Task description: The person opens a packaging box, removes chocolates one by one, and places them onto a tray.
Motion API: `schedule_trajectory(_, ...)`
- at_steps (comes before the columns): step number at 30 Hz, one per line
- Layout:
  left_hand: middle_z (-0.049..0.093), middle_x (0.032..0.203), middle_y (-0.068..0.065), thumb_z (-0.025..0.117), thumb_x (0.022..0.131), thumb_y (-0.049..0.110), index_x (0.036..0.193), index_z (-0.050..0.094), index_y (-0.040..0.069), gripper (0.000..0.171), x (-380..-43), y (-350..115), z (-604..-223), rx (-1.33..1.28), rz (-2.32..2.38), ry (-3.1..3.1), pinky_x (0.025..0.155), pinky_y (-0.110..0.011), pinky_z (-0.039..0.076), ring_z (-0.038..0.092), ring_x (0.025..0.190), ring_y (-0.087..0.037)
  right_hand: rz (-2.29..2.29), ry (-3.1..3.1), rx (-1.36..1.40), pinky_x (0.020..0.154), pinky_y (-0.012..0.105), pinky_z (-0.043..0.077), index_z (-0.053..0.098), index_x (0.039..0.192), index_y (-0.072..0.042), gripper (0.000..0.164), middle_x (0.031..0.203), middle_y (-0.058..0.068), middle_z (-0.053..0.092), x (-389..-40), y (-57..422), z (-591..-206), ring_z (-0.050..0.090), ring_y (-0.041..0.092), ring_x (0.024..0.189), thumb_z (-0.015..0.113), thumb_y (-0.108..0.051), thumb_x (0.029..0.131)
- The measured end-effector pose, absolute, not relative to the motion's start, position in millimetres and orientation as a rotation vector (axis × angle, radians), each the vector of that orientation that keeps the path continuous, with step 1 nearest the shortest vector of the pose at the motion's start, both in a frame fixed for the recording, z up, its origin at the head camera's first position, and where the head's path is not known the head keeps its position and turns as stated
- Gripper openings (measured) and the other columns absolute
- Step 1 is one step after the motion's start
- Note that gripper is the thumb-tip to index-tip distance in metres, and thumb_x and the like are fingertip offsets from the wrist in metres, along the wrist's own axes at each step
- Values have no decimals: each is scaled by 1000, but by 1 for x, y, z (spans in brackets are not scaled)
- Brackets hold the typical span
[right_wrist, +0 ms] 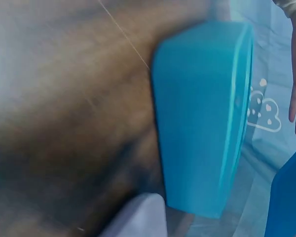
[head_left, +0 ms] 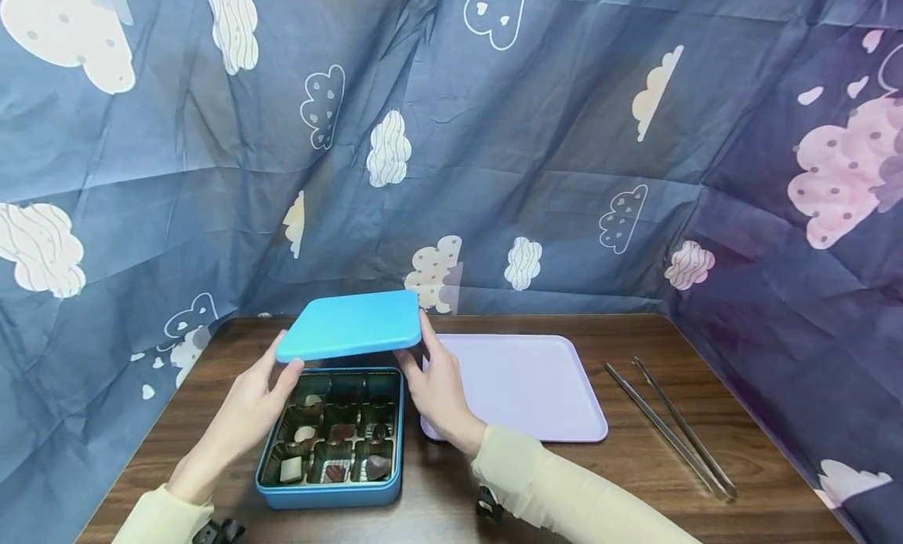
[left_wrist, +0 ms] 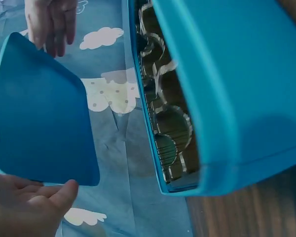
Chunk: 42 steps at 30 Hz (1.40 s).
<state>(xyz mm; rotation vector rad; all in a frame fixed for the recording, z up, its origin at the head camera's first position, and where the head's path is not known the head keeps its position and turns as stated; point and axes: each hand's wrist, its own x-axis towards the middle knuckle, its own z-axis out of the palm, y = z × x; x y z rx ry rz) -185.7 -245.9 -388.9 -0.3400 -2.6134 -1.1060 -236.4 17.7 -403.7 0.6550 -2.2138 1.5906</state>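
Observation:
A bright blue lid (head_left: 353, 323) is held tilted in the air above the back of a blue box (head_left: 328, 494). My left hand (head_left: 243, 415) grips the lid's left edge, its thumb at the near corner. At the opposite edge, my right hand (head_left: 443, 387) pinches the lid between thumb and fingers. The uncovered box has a dark divided insert, and chocolates (head_left: 377, 467) of white and brown lie in several compartments. In the left wrist view, the underside of the lid (left_wrist: 44, 118) shows, apart from the box (left_wrist: 237, 98).
Right of the box lies a pale lilac tray (head_left: 522, 387), partly behind my right forearm. Farther right, long metal tongs (head_left: 677, 434) rest on the brown wooden table (head_left: 451, 497). A blue cloud-patterned curtain (head_left: 451, 136) hangs behind the table and along its sides.

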Motion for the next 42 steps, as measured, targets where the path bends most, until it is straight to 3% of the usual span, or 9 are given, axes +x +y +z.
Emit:
schedule_trajectory(5, 40, 147, -24, 41, 106, 33, 154, 23, 5, 59, -202, -246, -384, -354, -1118, -2518, 102, -58, 34, 40, 132, -42, 1558, -2161, 639, 99, 43, 44, 30, 154, -15, 61, 148, 0, 44, -251, 15, -397, 49, 18, 128, 58, -18, 100)
schedule_trajectory(10, 40, 147, -24, 39, 106, 36, 153, 27, 3, 58, -220, -248, -379, -349, -1086, -2487, 103, -58, 33, 40, 132, -43, 1563, -2164, 538, 101, 37, 42, 34, 152, -15, 58, 145, 3, 48, -264, 13, -395, 52, 17, 124, 58, -12, 99)
schedule_trajectory(16, 52, 137, -23, 44, 105, 32, 149, 38, 7, 51, -240, -250, -373, -383, -978, -2386, 97, -58, 39, 50, 124, -42, 1568, -2090, 481, 98, 33, 44, 41, 149, -16, 54, 144, 8, 48, -278, 9, -393, 53, 21, 123, 60, -14, 99)
schedule_trajectory(18, 57, 131, -23, 47, 105, 27, 145, 44, 6, 45, -245, -250, -371, -380, -938, -2311, 93, -58, 41, 55, 116, -42, 1574, -2055, 490, 99, 31, 43, 43, 148, -16, 53, 146, 6, 45, -282, 5, -392, 53, 20, 124, 61, -14, 98)
schedule_trajectory(21, 62, 121, -24, 51, 103, 18, 138, 51, 3, 39, -252, -252, -367, -357, -887, -2193, 81, -55, 45, 63, 93, -40, 1592, -2025, 491, 98, 27, 43, 46, 146, -15, 50, 143, 3, 50, -286, -1, -390, 54, 15, 122, 61, -13, 98)
schedule_trajectory(23, 64, 116, -24, 55, 101, 13, 134, 54, 0, 36, -256, -254, -364, -345, -858, -2124, 76, -54, 48, 64, 86, -39, 1605, -2010, 483, 97, 25, 43, 47, 145, -14, 49, 139, 2, 53, -287, -6, -389, 56, 12, 119, 61, -13, 98)
schedule_trajectory(30, 68, 110, -21, 65, 94, 6, 120, 64, -2, 27, -276, -263, -355, -290, -811, -1992, 82, -51, 51, 66, 100, -38, 1531, -1991, 386, 91, 30, 48, 59, 136, -16, 38, 127, 0, 63, -297, -21, -388, 59, 9, 113, 62, -17, 98)
schedule_trajectory(36, 70, 99, -22, 65, 93, 1, 108, 69, -5, 17, -294, -264, -355, -223, -798, -1980, 74, -51, 51, 68, 86, -39, 1485, -1972, 319, 76, 33, 52, 68, 124, -10, 29, 110, 4, 70, -317, -20, -392, 67, 15, 90, 65, -17, 96)
schedule_trajectory(42, 70, 96, -22, 65, 94, 6, 106, 71, -5, 17, -311, -265, -356, -213, -792, -2007, 75, -52, 50, 67, 85, -39, 1376, -2015, 240, 80, 34, 52, 74, 114, -11, 25, 106, 5, 71, -338, -14, -395, 69, 20, 89, 69, -24, 93)
